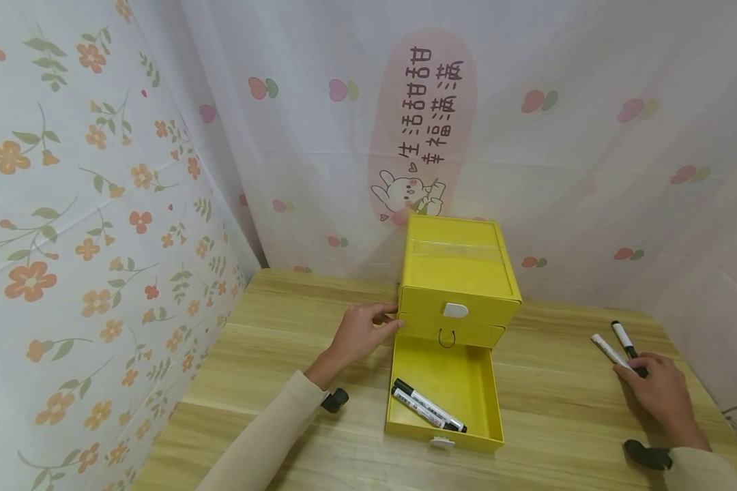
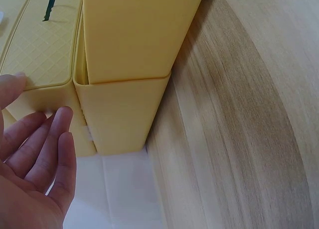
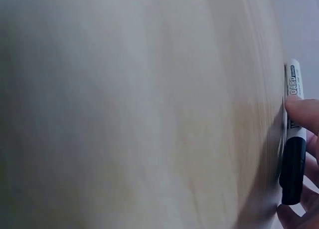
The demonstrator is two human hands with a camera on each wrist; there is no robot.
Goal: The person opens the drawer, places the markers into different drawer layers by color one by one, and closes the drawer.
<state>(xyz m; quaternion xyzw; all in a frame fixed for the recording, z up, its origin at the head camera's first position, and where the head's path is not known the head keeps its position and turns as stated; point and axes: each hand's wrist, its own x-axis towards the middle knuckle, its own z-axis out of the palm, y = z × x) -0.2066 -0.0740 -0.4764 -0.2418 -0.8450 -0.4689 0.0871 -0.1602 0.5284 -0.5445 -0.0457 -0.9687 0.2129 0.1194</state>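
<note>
A yellow drawer box (image 1: 457, 266) stands on the table, its bottom drawer (image 1: 494, 409) pulled out. Two whiteboard markers (image 1: 426, 406) with white barrels lie in that drawer. My left hand (image 1: 361, 334) touches the box's left front corner, thumb at the front and fingertips against the side; in the left wrist view its fingers (image 2: 62, 159) are loosely bent. Far to the right, my right hand (image 1: 663, 392) holds a whiteboard marker (image 3: 294, 164) between thumb and fingers, its black cap towards the palm. Another marker (image 1: 622, 335) lies right beside it, partly hidden by the hand.
The wooden table (image 1: 282, 307) runs up to a patterned curtain (image 1: 319, 170) behind the box. Another floral curtain (image 1: 98, 273) hangs on the left. Above the open drawer are two closed drawers, the upper with a white tab (image 1: 456, 310), the lower with a dark loop (image 1: 447, 339).
</note>
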